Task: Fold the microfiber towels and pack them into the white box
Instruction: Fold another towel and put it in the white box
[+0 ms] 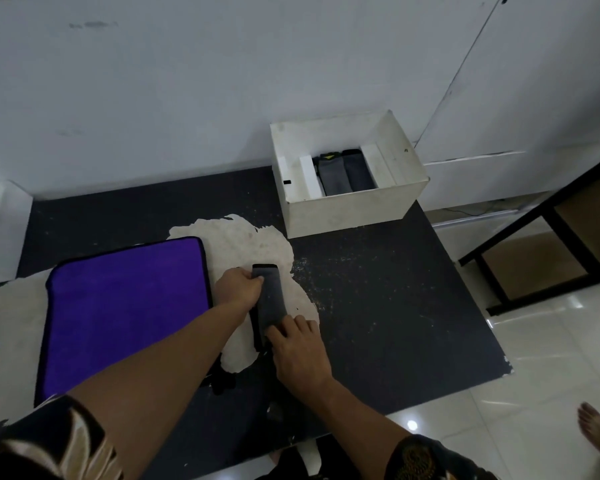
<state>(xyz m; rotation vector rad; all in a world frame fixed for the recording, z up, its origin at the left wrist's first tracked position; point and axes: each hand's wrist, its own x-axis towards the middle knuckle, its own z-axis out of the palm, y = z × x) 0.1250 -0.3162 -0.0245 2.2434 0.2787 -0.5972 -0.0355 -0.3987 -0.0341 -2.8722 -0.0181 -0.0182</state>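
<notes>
The left hand (238, 285) curls its fingers over the far edge of the folded grey towel (271, 296) on the table. The right hand (300, 348) presses flat on the near end. Beyond stands the white box (347, 206), with folded towels (347, 173) upright inside (grey ones).

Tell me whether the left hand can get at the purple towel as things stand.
Probably yes. The left hand is right beside the purple towel, nothing between them, but it grips the folded grey towel and would have to let go first.
</notes>
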